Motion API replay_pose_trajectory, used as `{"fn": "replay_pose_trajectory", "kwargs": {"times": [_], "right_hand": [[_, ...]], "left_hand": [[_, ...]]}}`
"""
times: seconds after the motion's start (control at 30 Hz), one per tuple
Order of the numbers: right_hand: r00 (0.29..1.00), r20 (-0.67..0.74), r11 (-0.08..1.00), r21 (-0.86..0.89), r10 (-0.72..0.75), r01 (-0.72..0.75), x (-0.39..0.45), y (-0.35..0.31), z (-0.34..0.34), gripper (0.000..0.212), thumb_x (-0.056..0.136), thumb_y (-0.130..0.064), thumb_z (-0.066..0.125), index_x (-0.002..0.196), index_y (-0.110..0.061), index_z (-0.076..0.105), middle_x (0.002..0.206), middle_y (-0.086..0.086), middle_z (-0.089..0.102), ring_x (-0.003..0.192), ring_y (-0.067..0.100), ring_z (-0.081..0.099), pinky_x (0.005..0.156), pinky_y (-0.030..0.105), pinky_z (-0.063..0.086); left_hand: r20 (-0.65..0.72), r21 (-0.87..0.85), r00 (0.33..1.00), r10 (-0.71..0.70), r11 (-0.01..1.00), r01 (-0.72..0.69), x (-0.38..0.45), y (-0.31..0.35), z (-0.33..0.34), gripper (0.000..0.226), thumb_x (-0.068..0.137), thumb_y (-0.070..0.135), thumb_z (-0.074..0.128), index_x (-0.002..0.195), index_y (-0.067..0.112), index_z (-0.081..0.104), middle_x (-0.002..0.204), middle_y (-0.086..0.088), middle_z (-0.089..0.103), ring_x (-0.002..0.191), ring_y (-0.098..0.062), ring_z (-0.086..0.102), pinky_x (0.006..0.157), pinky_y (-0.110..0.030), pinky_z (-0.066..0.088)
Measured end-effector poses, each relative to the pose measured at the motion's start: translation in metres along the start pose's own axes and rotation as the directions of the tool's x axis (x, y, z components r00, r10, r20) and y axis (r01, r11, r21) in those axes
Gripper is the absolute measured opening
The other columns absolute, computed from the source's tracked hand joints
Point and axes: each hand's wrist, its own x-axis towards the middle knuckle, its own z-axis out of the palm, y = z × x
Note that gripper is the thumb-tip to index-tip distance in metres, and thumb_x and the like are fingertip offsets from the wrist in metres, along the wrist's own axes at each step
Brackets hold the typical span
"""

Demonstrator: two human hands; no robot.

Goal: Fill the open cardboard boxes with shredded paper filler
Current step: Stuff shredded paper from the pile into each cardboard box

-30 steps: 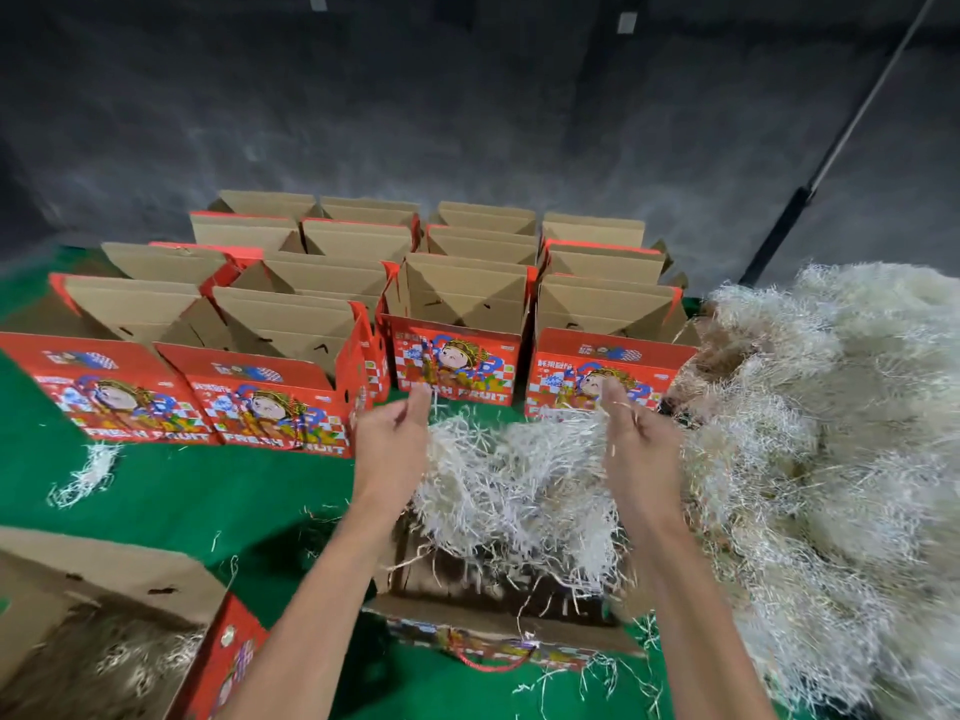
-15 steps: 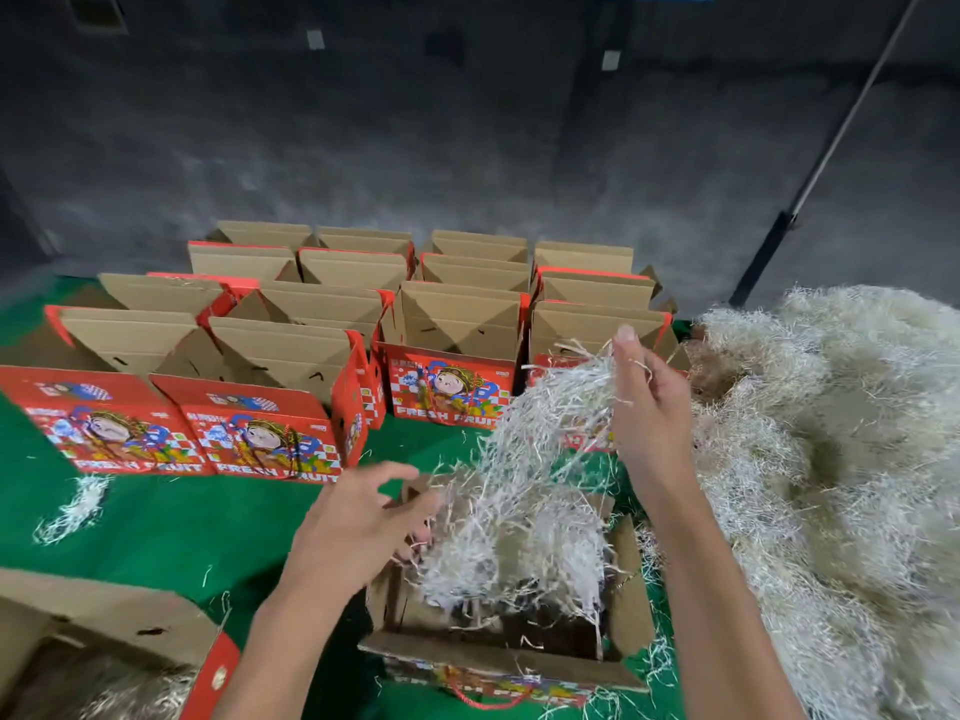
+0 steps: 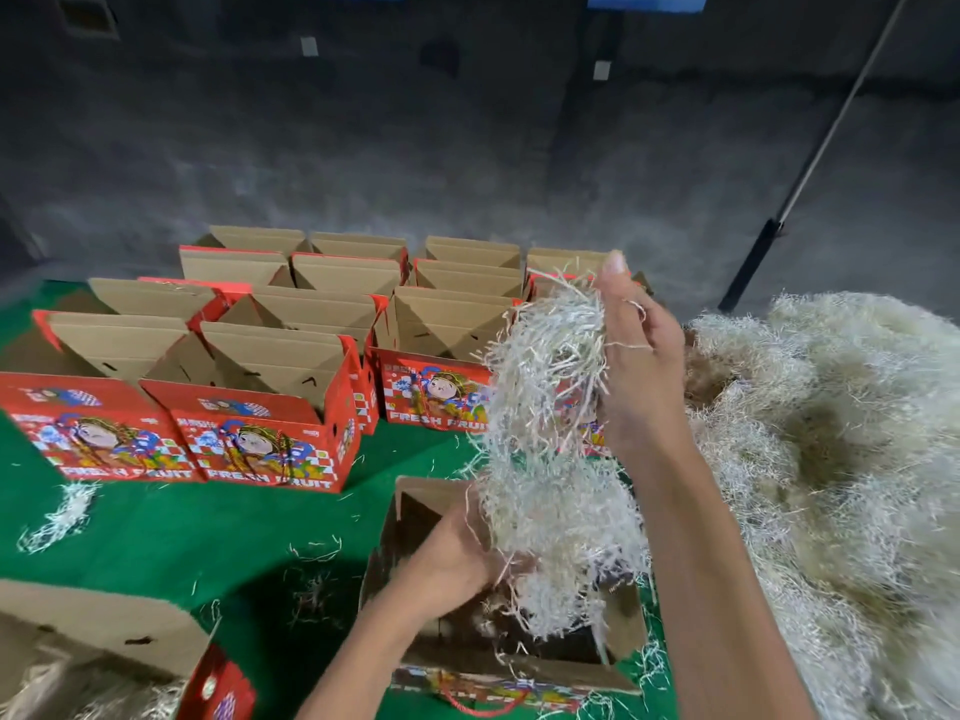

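Boxes (image 3: 260, 433) labelled "FRESH FRUIT".

We see bare green mat (image 3: 171, 532) left of the open box (image 3: 631, 623), with room for a hand to pass. Straight ahead, rows of red boxes (image 3: 260, 433) wall off the far side. A high heap of shredded paper (image 3: 831, 459) crowds the right. Another box (image 3: 104, 631) blocks the near-left corner. Hanging shreds (image 3: 545, 433) fill the space above the open box.
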Motion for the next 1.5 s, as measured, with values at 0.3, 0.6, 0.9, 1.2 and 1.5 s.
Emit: {"fn": "replay_pose_trajectory", "kwargs": {"times": [0.3, 0.6, 0.9, 1.2, 1.5], "right_hand": [[0.958, -0.03, 0.948, -0.136, 0.285, -0.286, -0.024, 0.021, -0.043, 0.037, 0.09, -0.072, 0.048, 0.097, -0.046, 0.073, 0.097, -0.009, 0.075, 0.083, 0.002, 0.069, 0.083, 0.034, 0.053], [0.744, 0.176, 0.727, -0.444, 0.645, -0.524, -0.097, 0.076, -0.046, 0.097, 0.064, -0.101, 0.037, 0.148, -0.062, 0.01, 0.141, -0.038, 0.017, 0.126, -0.006, 0.031, 0.105, 0.035, 0.026], [0.919, -0.031, 0.861, -0.339, 0.393, -0.379, -0.097, 0.073, -0.019, 0.059, 0.082, -0.083, 0.047, 0.095, -0.029, 0.065, 0.062, 0.007, 0.057, 0.064, 0.028, 0.057, 0.045, 0.012, 0.047], [0.94, -0.199, 0.904, -0.277, 0.278, -0.326, -0.091, 0.099, -0.023, 0.067, 0.088, 0.007, 0.048, 0.086, -0.059, 0.064, 0.042, -0.014, 0.044, 0.039, 0.005, 0.026, 0.038, 0.022, 0.021], [0.902, -0.412, 0.897, -0.339, 0.131, -0.285, -0.077, 0.096, -0.045, 0.042, 0.103, -0.009, 0.049, 0.062, -0.011, 0.047, 0.044, -0.008, 0.041, 0.036, 0.004, 0.032, 0.036, 0.018, 0.021]], "left_hand": [[-0.079, -0.818, 0.94, -0.333, 0.56, 0.129, 0.023, -0.011, 0.004, 0.025, 0.092, 0.018, 0.06, 0.117, 0.013, 0.056, 0.105, -0.02, 0.07, 0.071, -0.018, 0.074, 0.054, -0.027, 0.058], [-0.098, -0.952, 0.972, -0.213, 0.305, -0.029, 0.025, 0.005, -0.002, 0.044, 0.085, 0.038, 0.054, 0.1, 0.005, 0.078, 0.107, -0.019, 0.073, 0.095, -0.031, 0.073, 0.066, -0.037, 0.06], [-0.529, -0.266, 0.834, -0.156, 0.964, 0.012, 0.008, 0.011, 0.005, 0.028, 0.092, -0.007, 0.053, 0.109, 0.015, 0.048, 0.103, -0.003, 0.062, 0.076, -0.012, 0.059, 0.071, -0.022, 0.05], [-0.45, -0.4, 0.82, -0.354, 0.901, 0.169, -0.006, 0.032, -0.008, 0.116, 0.055, 0.095, 0.06, 0.146, 0.036, 0.018, 0.113, 0.021, 0.039, 0.126, -0.013, 0.041, 0.119, -0.051, 0.023], [-0.644, -0.549, 0.68, -0.35, 0.83, -0.093, 0.005, 0.031, -0.043, 0.125, 0.061, 0.091, 0.059, 0.153, 0.015, 0.022, 0.082, 0.005, 0.059, 0.069, -0.012, 0.054, 0.067, -0.035, 0.057]]}}
